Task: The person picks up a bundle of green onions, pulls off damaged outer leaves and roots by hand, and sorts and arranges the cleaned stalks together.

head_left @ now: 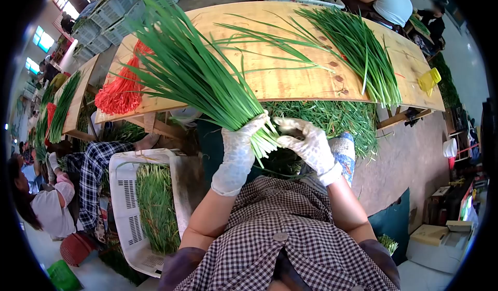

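A thick bunch of long green stalks (202, 78) leans up and to the left over the wooden table (306, 86). My left hand (238, 151), in a pale glove, is wrapped round its white lower ends. Just right of those ends is my right hand (311, 148), also gloved, its thumb and fingers curved and apart beside the cut ends, with nothing visible between them. A second bundle of green stalks (363, 57) lies on the table's right part, and a few loose stalks (280, 42) are spread across the middle.
Red ties (122, 94) lie at the table's left end, a yellow container (429, 79) at its right end. A white crate (122, 208) of greens stands at my lower left. Leaf scraps (332, 120) lie below the table. Other people sit at left (52, 208) and upper right (391, 3).
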